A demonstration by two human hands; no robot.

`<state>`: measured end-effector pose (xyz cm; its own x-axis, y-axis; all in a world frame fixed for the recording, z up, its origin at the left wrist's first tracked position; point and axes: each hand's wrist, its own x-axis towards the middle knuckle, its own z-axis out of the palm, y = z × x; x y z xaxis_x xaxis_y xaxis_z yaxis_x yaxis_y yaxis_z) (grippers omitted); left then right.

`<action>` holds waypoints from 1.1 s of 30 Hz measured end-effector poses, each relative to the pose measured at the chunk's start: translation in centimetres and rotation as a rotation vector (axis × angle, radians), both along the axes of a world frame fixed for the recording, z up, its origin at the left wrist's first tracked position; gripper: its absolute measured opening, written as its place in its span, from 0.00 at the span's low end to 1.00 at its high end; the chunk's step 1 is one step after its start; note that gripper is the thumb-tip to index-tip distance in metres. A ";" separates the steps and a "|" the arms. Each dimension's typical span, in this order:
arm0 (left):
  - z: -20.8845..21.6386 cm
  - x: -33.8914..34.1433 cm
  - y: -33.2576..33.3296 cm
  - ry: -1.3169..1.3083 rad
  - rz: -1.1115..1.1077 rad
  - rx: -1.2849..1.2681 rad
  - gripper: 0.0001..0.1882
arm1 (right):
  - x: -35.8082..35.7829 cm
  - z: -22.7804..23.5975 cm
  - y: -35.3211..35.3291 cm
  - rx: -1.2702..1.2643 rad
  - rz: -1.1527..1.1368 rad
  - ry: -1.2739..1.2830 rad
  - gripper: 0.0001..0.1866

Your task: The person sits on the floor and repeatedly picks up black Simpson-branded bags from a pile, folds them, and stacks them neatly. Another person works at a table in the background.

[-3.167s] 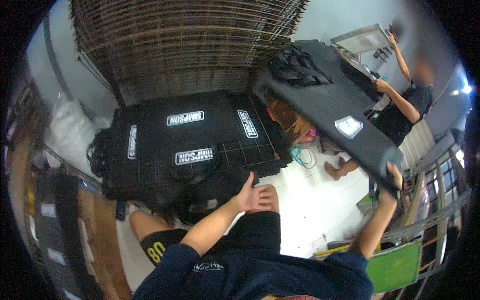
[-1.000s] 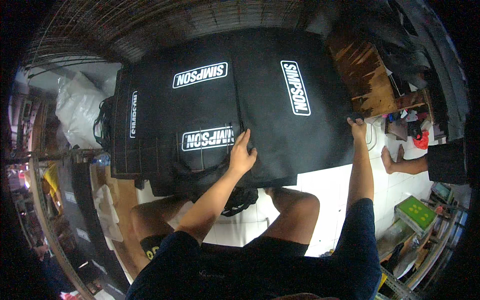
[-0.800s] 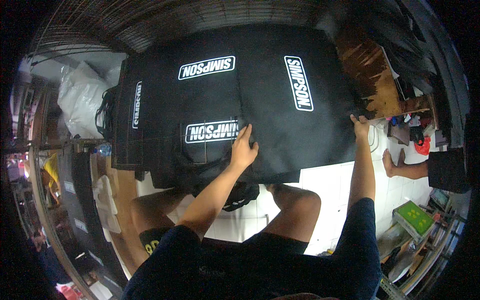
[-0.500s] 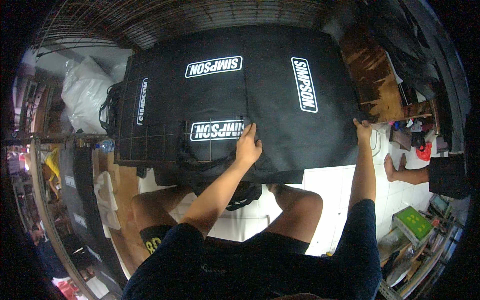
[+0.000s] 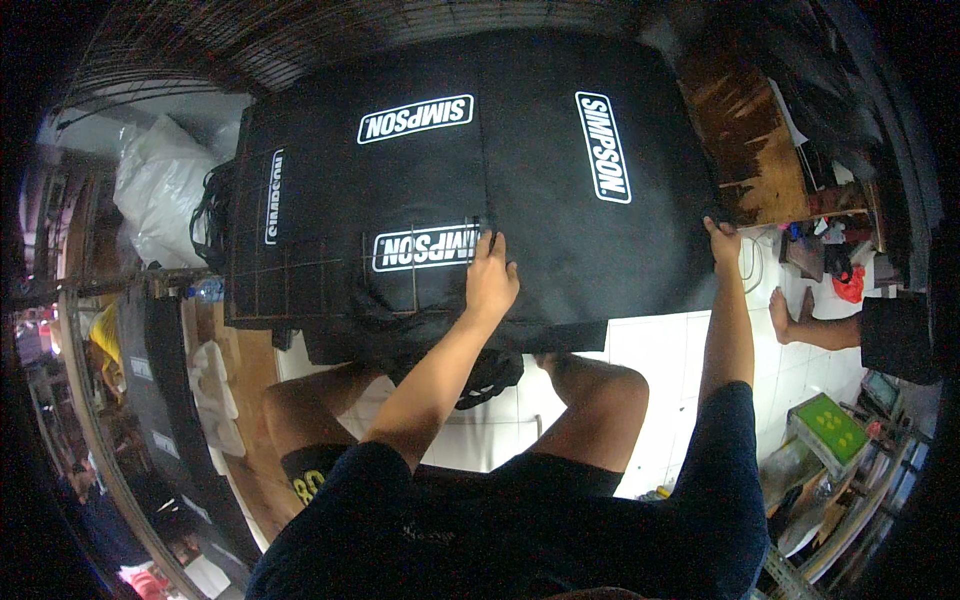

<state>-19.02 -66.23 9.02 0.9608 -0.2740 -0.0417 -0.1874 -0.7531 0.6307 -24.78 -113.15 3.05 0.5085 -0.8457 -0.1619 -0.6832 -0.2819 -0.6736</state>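
Note:
A wide spread of black fabric [image 5: 560, 265] with white printed labels lies in front of me. My left hand [image 5: 492, 285] rests on it near the middle, fingers stretched forward and thumb apart, at the end of one label [image 5: 425, 248]. Thin wires of a rusty wire grid [image 5: 415, 285] cross the fabric left of that hand. At the right edge of the fabric, my right hand [image 5: 722, 243] closes on the border; its fingertips are partly hidden. Loose black folds [image 5: 480, 380] hang between my knees.
A translucent plastic bag [image 5: 160, 195] stands at the left. More wire mesh [image 5: 300, 40] rises at the far side. On the right are a wooden board [image 5: 755, 150], another person's foot [image 5: 782, 315] on the white tiled floor [image 5: 665, 380], and a green-topped frame [image 5: 828, 430].
The fabric, its labels and both hands sit slightly farther up in the picture and a little to the left. Both hands keep their places on the fabric.

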 end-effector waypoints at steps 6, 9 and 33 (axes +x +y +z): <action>2.3 -3.3 -0.5 -0.043 -0.097 -0.006 0.33 | -1.1 -0.2 0.9 -0.115 -0.014 0.011 0.36; 3.0 -6.1 -1.1 -0.038 -0.174 -0.012 0.34 | -1.9 -1.1 0.4 -0.112 0.001 0.079 0.33; 10.1 -26.2 23.8 0.720 -0.577 0.204 0.23 | -20.0 14.0 50.5 0.668 1.487 -0.017 0.27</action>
<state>-45.23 -42.43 19.09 0.4041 -0.6211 -0.6716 -0.1822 -0.7741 0.6063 -44.81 -62.63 17.08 0.7717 0.5787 -0.2636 -0.0826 -0.3199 -0.9439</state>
